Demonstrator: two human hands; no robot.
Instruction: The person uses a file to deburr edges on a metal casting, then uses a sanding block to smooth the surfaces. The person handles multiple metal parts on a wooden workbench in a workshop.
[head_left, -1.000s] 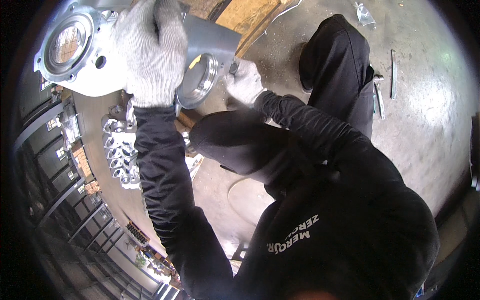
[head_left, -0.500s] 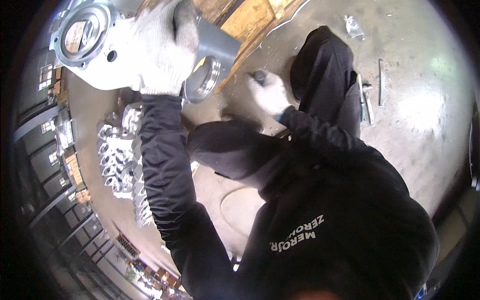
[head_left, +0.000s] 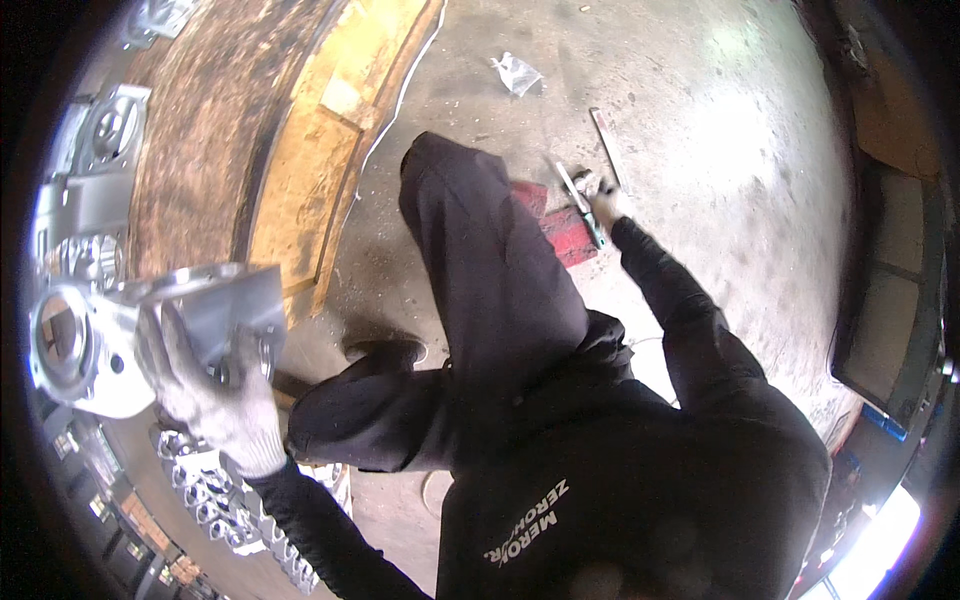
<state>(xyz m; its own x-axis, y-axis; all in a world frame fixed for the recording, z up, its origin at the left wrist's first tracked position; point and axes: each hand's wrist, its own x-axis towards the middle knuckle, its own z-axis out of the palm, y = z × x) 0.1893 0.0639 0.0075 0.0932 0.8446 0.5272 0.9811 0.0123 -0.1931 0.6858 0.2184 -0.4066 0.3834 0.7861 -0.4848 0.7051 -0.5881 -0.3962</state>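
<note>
My left hand, in a white knit glove, grips a grey metal housing at the left. Its thumb and fingers spread over the body, beside a side opening. The housing has a flanged round opening at its left end. Out at the upper right, my gloved right hand is low over the floor. Its fingers look closed around something dark that I cannot make out. Close beside it lie a file with a green handle and a long thin metal strip.
Red flat pieces lie under the file. A wooden bench with more metal housings stands at the left. Several metal parts are grouped lower left. A clear plastic bag lies on the floor; a dark cabinet stands right.
The view has swung right. My right hand has moved from near my knee to the tools on the floor. My left hand remains on the housing, now lower in view.
</note>
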